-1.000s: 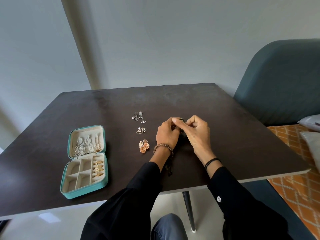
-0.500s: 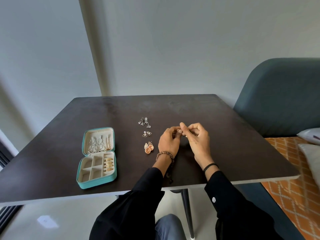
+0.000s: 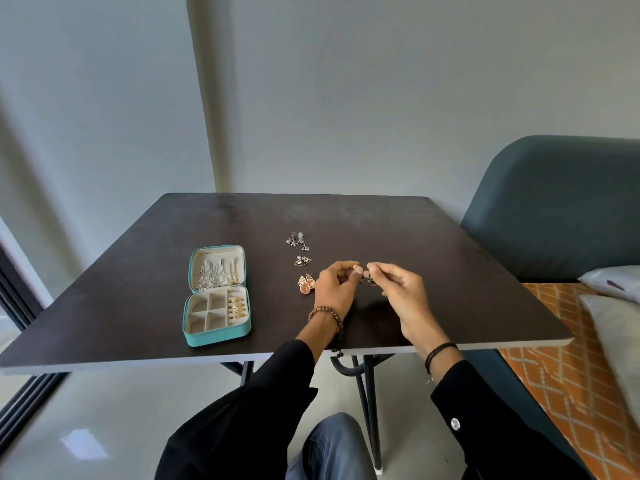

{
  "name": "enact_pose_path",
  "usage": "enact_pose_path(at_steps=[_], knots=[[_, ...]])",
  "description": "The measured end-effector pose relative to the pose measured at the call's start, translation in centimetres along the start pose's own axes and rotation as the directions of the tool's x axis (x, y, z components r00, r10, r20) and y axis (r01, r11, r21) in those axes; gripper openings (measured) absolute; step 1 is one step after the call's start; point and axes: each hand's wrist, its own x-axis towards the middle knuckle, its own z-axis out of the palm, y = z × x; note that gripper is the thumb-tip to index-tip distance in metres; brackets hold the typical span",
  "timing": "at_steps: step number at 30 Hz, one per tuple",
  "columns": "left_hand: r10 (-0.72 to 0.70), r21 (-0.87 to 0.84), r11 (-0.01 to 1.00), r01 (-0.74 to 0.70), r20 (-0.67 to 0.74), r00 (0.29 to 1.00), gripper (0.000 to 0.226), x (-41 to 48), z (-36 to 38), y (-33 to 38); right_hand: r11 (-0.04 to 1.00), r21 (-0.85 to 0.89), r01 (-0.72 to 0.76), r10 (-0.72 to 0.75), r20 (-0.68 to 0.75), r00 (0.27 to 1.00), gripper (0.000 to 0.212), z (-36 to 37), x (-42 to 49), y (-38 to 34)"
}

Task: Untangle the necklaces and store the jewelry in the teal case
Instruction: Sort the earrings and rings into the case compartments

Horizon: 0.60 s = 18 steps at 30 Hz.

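Note:
The teal case (image 3: 217, 336) lies open at the table's left, with silver chains hung in its lid and gold rings in a right-hand slot. Above the table's middle, my left hand (image 3: 335, 289) and my right hand (image 3: 401, 289) each pinch a small dark piece of jewelry (image 3: 369, 278) between their fingertips, the hands slightly apart. Left of my left hand lie three earring pairs in a column: silver drops (image 3: 297, 239), triangular ones (image 3: 302, 260) and copper round ones (image 3: 306, 284).
The dark square table (image 3: 467, 271) has its near edge just under my wrists. A blue-grey chair (image 3: 561, 209) stands at the right, beside an orange patterned cover and pillows (image 3: 616, 327). Black table legs show below.
The view has tilted up and drawn back, so the table looks smaller. My hands, which were pressed together over the dark piece, have drawn a little apart, each pinching one end.

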Motion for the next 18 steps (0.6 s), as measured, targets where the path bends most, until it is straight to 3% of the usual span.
enact_pose_path(at_steps=[6, 12, 18], knots=[[0.07, -0.099, 0.993, -0.07, -0.006, 0.998, 0.017, -1.7, -2.4, 1.6, 0.99, 0.121, -0.067, 0.063, 0.042, 0.997, 0.019, 0.6, -1.2, -1.9], [0.069, -0.134, 0.988, -0.071, -0.018, 0.997, 0.019, -2.8, -5.6, 2.9, 0.991, 0.135, -0.026, 0.008, 0.132, 0.991, 0.016, 2.7, -2.5, -4.0], [-0.027, -0.346, 0.938, 0.011, -0.04, 0.999, 0.02, -4.3, -10.1, 4.6, 0.981, 0.177, -0.078, 0.044, 0.19, 0.981, 0.023, 5.3, -4.1, -6.0]])
